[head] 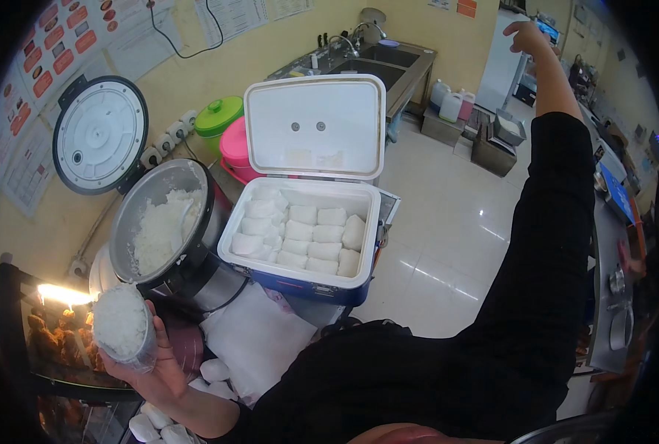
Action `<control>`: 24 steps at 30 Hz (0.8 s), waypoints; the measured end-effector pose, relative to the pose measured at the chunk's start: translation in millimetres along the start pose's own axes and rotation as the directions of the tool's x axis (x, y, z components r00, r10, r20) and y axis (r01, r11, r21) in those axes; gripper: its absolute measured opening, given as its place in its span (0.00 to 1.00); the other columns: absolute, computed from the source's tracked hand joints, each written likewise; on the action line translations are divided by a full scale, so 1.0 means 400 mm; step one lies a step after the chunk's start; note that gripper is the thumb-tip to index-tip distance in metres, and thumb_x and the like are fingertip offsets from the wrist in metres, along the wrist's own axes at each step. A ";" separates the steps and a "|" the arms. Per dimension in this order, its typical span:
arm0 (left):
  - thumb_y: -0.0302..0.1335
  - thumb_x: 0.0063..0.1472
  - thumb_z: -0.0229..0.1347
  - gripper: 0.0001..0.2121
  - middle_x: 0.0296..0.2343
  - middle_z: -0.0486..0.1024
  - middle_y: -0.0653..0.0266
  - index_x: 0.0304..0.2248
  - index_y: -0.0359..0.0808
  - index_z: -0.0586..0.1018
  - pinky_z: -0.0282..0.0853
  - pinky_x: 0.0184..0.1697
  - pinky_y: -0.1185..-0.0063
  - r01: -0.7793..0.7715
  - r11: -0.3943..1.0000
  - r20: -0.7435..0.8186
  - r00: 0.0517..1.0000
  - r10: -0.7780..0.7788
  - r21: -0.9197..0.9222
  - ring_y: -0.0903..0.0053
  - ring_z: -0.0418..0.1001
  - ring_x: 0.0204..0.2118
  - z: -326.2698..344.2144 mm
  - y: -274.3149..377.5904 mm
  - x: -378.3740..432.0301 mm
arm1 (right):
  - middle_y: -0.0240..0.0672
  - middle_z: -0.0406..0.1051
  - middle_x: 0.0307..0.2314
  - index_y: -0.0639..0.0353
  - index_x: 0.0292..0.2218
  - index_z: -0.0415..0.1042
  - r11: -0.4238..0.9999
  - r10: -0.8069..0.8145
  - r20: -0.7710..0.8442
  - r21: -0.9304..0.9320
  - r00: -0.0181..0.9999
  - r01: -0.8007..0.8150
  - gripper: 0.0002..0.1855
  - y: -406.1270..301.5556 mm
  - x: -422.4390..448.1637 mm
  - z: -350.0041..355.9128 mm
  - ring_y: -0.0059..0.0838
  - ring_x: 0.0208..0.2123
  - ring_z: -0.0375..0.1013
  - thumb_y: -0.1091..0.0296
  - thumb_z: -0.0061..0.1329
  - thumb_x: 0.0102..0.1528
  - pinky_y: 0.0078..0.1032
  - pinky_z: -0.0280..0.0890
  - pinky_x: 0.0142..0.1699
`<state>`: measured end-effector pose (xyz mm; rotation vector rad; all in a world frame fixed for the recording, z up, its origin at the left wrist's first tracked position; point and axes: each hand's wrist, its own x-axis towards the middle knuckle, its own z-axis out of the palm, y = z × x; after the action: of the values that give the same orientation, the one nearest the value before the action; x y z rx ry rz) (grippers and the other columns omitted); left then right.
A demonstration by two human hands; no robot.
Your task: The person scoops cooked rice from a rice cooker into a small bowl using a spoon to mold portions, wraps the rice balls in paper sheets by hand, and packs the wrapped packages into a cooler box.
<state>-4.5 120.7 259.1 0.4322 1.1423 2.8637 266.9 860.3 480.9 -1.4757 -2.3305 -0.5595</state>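
Note:
At the lower left, my left hand [165,361] grips a clear-looking cup [147,349] heaped with white cooked rice [119,322]. Behind it stands a large rice cooker [210,222], its lid [100,133] raised, with rice inside and a pale scoop [180,225] lying in it. Before me, a blue-and-white cooler box [302,286] has its lid [315,125] up and holds several white wrapped bundles [307,233] in rows. My right hand [529,39] is stretched far out at the upper right, fingers partly bent, with nothing visible in it.
A lit glass display case [57,383] with fried food sits close to my left hand. White paper sheets [257,338] and more wrapped bundles [157,422] lie below the cooker. Sinks [388,64], plastic jugs [450,106] and a metal counter [607,266] stand farther out.

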 end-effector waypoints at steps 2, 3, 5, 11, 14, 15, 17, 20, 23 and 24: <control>0.46 0.67 0.41 0.30 0.57 0.56 0.47 0.60 0.33 0.53 0.70 0.54 0.66 0.012 1.000 0.209 0.978 -0.006 -0.028 0.50 0.61 0.57 -0.030 0.004 0.009 | 0.34 0.77 0.36 0.46 0.41 0.78 0.998 -0.002 0.023 0.065 1.000 0.001 0.18 0.001 0.011 0.020 0.35 0.43 0.74 0.53 0.56 0.49 0.49 0.58 0.49; 0.46 0.67 0.41 0.30 0.57 0.56 0.47 0.60 0.33 0.53 0.70 0.54 0.66 0.026 0.999 0.217 0.976 -0.017 -0.035 0.50 0.61 0.57 -0.033 -0.001 0.017 | 0.34 0.77 0.36 0.45 0.41 0.78 0.998 0.068 0.028 0.016 0.997 -0.069 0.17 0.031 0.030 0.027 0.35 0.43 0.74 0.54 0.55 0.49 0.47 0.60 0.48; 0.47 0.67 0.40 0.31 0.57 0.56 0.45 0.60 0.33 0.52 0.70 0.54 0.67 0.028 0.999 0.194 0.981 -0.020 -0.042 0.50 0.61 0.56 -0.043 0.000 0.023 | 0.35 0.77 0.36 0.45 0.41 0.78 0.979 0.192 0.024 -0.073 0.981 -0.190 0.15 0.066 0.084 0.039 0.36 0.43 0.74 0.58 0.55 0.50 0.41 0.63 0.45; 0.47 0.66 0.43 0.30 0.56 0.60 0.47 0.59 0.36 0.56 0.75 0.47 0.67 0.036 0.999 0.023 0.999 -0.035 -0.030 0.50 0.66 0.53 -0.037 -0.018 0.045 | 0.36 0.77 0.35 0.53 0.37 0.79 0.938 -0.046 -0.123 -0.346 0.991 0.001 0.17 0.132 0.036 0.076 0.37 0.42 0.74 0.50 0.51 0.54 0.38 0.64 0.47; 0.46 0.66 0.42 0.29 0.55 0.60 0.48 0.59 0.36 0.57 0.75 0.47 0.67 0.026 1.000 0.010 1.000 -0.026 -0.012 0.49 0.66 0.53 -0.029 -0.019 0.045 | 0.37 0.75 0.38 0.52 0.37 0.79 0.994 0.101 -0.190 -0.021 0.977 -0.107 0.16 0.053 -0.040 0.060 0.37 0.45 0.72 0.52 0.51 0.54 0.40 0.58 0.52; 0.46 0.66 0.42 0.29 0.55 0.60 0.48 0.59 0.36 0.57 0.75 0.47 0.67 0.024 1.000 0.009 1.000 -0.024 -0.005 0.49 0.66 0.53 -0.033 -0.018 0.045 | 0.37 0.75 0.38 0.51 0.36 0.79 0.980 0.182 -0.067 -0.067 0.981 -0.186 0.14 -0.031 -0.085 0.000 0.37 0.45 0.72 0.54 0.53 0.53 0.40 0.56 0.53; 0.47 0.67 0.40 0.31 0.56 0.57 0.44 0.60 0.31 0.53 0.71 0.53 0.68 0.009 1.000 0.167 0.986 -0.009 -0.005 0.52 0.63 0.55 -0.062 -0.009 0.048 | 0.38 0.75 0.37 0.51 0.36 0.79 0.955 0.274 0.039 -0.127 0.961 -0.267 0.12 -0.060 -0.119 -0.050 0.37 0.45 0.72 0.56 0.55 0.52 0.40 0.54 0.55; 0.46 0.67 0.39 0.31 0.55 0.58 0.44 0.59 0.30 0.54 0.72 0.53 0.68 0.021 1.000 0.226 0.974 -0.021 0.000 0.52 0.64 0.55 -0.078 -0.010 0.058 | 0.38 0.74 0.39 0.51 0.35 0.79 0.934 0.134 -0.104 -0.318 0.985 -0.161 0.16 0.032 -0.087 0.026 0.37 0.48 0.70 0.49 0.55 0.52 0.40 0.54 0.55; 0.46 0.67 0.39 0.31 0.55 0.59 0.44 0.59 0.29 0.54 0.72 0.53 0.69 0.014 1.000 0.187 0.982 -0.015 0.005 0.53 0.64 0.55 -0.091 -0.012 0.066 | 0.36 0.74 0.40 0.52 0.33 0.79 0.990 0.075 -0.528 -0.059 0.846 -0.125 0.18 0.075 -0.032 0.067 0.37 0.51 0.67 0.47 0.55 0.51 0.42 0.55 0.53; 0.46 0.67 0.39 0.31 0.55 0.59 0.44 0.59 0.29 0.54 0.72 0.53 0.69 0.018 1.000 0.180 0.983 -0.021 0.018 0.53 0.64 0.55 -0.084 -0.021 0.070 | 0.36 0.73 0.41 0.52 0.34 0.79 0.970 0.189 -0.259 -0.098 0.947 -0.221 0.16 0.019 -0.027 0.034 0.37 0.51 0.67 0.51 0.57 0.50 0.41 0.57 0.53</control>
<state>-41.0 107.9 237.0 0.6621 1.1325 2.7327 277.4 861.4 464.9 -1.5797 -1.9548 -0.7958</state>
